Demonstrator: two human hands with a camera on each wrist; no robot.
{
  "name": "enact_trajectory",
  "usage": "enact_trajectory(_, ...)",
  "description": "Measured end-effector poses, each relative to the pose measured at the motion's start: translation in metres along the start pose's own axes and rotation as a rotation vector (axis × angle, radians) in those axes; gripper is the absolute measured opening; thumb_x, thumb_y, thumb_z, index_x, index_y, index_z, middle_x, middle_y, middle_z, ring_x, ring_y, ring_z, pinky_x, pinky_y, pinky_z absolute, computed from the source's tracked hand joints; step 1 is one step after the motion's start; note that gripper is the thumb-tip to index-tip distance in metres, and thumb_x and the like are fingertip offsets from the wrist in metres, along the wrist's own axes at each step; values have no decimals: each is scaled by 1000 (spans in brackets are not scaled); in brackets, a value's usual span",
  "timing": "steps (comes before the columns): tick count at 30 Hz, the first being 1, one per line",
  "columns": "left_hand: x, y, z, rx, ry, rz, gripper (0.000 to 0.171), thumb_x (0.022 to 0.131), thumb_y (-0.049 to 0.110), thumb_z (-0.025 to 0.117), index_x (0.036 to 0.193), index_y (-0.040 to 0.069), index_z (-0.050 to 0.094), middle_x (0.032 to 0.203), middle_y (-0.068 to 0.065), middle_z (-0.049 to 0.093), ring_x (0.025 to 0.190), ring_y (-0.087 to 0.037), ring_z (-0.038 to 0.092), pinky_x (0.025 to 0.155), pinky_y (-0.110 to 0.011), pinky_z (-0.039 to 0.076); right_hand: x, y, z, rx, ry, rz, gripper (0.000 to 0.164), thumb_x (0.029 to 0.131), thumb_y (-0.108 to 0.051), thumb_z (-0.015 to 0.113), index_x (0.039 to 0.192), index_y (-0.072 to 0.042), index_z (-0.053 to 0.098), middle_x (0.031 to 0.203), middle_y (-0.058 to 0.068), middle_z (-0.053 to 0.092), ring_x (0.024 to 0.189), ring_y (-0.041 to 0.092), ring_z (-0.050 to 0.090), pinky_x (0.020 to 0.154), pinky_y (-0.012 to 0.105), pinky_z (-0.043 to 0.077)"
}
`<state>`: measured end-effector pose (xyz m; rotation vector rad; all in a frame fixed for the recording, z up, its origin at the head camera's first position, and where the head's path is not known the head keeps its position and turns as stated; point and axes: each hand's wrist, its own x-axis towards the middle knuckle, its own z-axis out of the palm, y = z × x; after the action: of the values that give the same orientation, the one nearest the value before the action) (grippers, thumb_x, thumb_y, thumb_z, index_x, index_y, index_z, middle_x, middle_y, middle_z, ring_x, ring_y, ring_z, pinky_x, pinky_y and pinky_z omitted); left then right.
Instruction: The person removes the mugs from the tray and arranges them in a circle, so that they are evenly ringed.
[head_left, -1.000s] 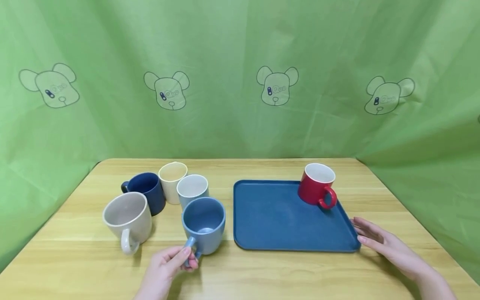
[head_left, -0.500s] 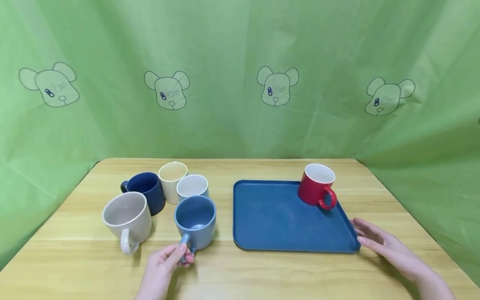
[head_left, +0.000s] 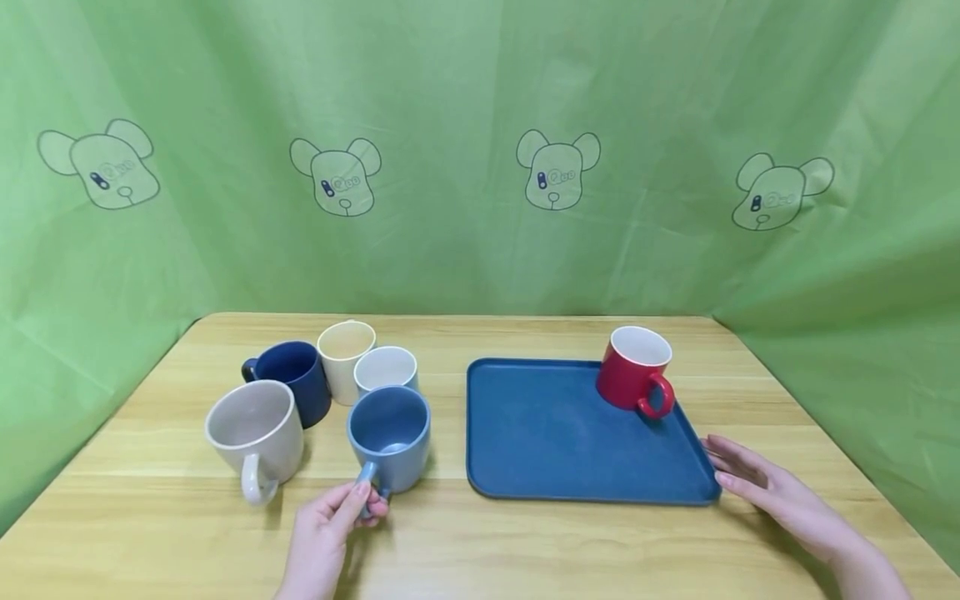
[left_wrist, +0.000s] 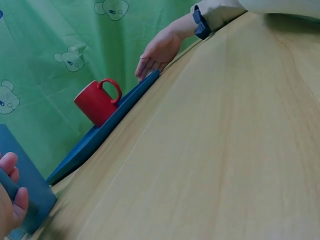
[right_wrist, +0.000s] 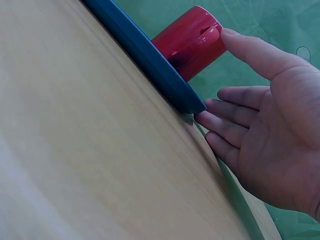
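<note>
My left hand point(head_left: 328, 527) pinches the handle of a light blue mug point(head_left: 400, 463) between thumb and curled fingers. The mug stands upright at or close to the tabletop, left of a blue tray point(head_left: 551, 446); whether its base touches the wood I cannot tell. It partly hides a pale mug point(head_left: 387, 372) behind it. My right hand point(head_left: 780, 500) lies at the tray's near right corner with its fingers extended. In the right wrist view those fingertips point(right_wrist: 201, 117) meet the tray's edge. A red mug point(head_left: 628, 382) stands on the tray's far right, handle toward the near right.
A grey-white mug point(head_left: 272, 446), a dark blue mug point(head_left: 303, 392) and a cream mug point(head_left: 342, 371) stand grouped at the left. Bare wood point(head_left: 525, 550) lies in front of the tray. A green curtain point(head_left: 450, 250) hangs behind the table.
The light blue mug, held by my left hand, has moved a little left and away from the tray, mostly in the first half second. My right hand, the tray and the red mug stay put.
</note>
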<state>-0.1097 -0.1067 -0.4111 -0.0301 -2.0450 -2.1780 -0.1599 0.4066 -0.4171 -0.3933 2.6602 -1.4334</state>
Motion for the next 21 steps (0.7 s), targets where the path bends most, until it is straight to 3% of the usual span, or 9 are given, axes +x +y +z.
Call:
enact_trajectory(4, 0, 0, 0, 6, 9, -3, 27, 95, 6, 49, 89, -18, 58, 75, -4, 68, 71, -8, 62, 68, -24, 52, 0, 0, 0, -3, 0, -1, 53, 98, -12, 43, 142, 8, 21, 125, -31, 38, 110, -19, 36, 81, 8, 35)
enact_trajectory(7, 1, 1, 0, 68, 33, -30, 26, 94, 9, 53, 90, -16, 61, 78, -7, 68, 74, -7, 62, 70, -24, 51, 0, 0, 0, -5, 1, 3, 53, 99, -12, 43, 143, 7, 21, 125, -32, 38, 109, -19, 36, 81, 8, 35)
enact_trajectory(11, 3, 4, -1, 182, 96, -72, 21, 89, 12, 61, 90, -8, 64, 82, -8, 67, 74, -6, 59, 70, -21, 47, -1, 1, 0, -5, 3, 5, 53, 98, -12, 43, 142, 7, 20, 124, -32, 38, 109, -19, 36, 81, 8, 35)
enact_trajectory(14, 3, 8, 0, 208, 164, -48, 16, 86, 8, 65, 89, -7, 58, 79, -5, 60, 71, -7, 53, 66, -19, 44, -2, 0, 0, -3, 1, 4, 53, 99, -12, 43, 142, 8, 20, 125, -32, 38, 110, -19, 36, 81, 7, 35)
enact_trajectory(17, 0, 13, 4, 243, 242, 63, 14, 82, 3, 67, 86, -2, 54, 74, 1, 52, 68, -6, 49, 62, -18, 41, -2, -1, 0, -8, 4, 13, 53, 99, -13, 43, 143, 6, 21, 125, -31, 38, 109, -19, 36, 81, 7, 34)
enact_trajectory(21, -7, 22, 14, 381, 277, 356, 19, 74, -3, 73, 77, 6, 56, 71, 7, 53, 66, -6, 49, 61, -17, 41, -2, -3, 0, -23, 9, 14, 53, 98, -15, 44, 143, 5, 22, 127, -29, 38, 110, -20, 36, 82, 7, 33)
